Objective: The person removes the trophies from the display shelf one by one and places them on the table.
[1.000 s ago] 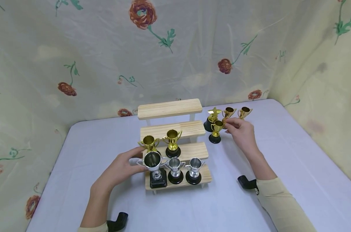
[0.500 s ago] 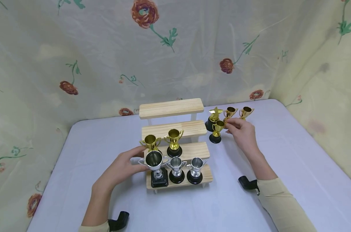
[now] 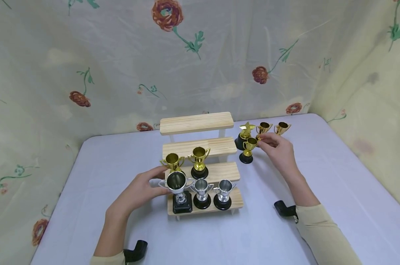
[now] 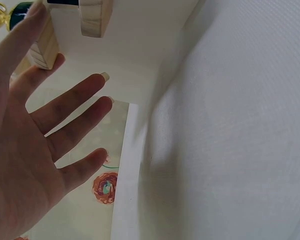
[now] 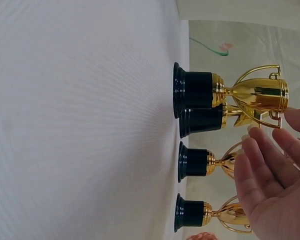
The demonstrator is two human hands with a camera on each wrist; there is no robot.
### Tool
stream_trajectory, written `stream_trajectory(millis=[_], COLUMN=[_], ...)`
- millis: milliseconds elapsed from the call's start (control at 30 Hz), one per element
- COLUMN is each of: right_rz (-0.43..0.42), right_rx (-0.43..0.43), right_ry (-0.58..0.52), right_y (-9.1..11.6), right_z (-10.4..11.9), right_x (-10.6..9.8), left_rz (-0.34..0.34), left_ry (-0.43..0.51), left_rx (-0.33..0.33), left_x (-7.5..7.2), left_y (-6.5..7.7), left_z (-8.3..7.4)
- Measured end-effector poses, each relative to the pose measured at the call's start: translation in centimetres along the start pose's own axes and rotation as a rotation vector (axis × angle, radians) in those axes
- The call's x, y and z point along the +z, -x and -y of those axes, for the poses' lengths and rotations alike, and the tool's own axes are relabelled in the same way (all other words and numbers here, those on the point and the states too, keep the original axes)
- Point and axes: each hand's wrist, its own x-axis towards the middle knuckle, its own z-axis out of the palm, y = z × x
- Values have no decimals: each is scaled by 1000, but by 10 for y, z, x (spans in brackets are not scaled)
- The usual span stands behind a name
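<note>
In the head view my left hand [image 3: 142, 187] is beside the left end of a tiered wooden stand [image 3: 224, 171], its fingers spread. The left wrist view shows the thumb and index finger at the ends of the boards. A large silver trophy cup [image 3: 176, 182] and two smaller silver ones line the lowest tier. Two gold trophy cups [image 3: 199, 156] occupy the tier above. My right hand [image 3: 279, 151] pinches one handle of a gold trophy cup [image 5: 262, 95], which stands upright on its black base on the table.
Behind the pinched cup are a gold star trophy [image 3: 247, 129] and two more gold cups [image 3: 282, 128], partly hidden by the right hand. The stand's top board [image 3: 196, 123] bears nothing. Floral cloth [image 3: 120, 55] hangs behind the white-covered table [image 3: 114, 158].
Everything in the head view has drifted slightly rightward. Both hands and all the trophies keep their places relative to one another.
</note>
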Motion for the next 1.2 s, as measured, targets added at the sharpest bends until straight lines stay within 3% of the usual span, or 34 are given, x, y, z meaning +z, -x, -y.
stream_trajectory(millis=[267, 567, 733, 1200], right_rz=[-37, -77, -70, -19], right_rx=[-14, -73, -112, -182], right_ry=[-26, -66, -55, -106], right_y=[3, 11, 15, 21], right_z=[6, 33, 46, 63], right_x=[-4, -9, -11, -12], left_rz=[2, 1, 1, -1], left_ry=[-2, -4, 9, 7], left_rx=[-26, -27, 2, -32], left_x=[1, 1, 1, 0], left_y=[0, 0, 1, 1], left_z=[-4, -4, -1, -5])
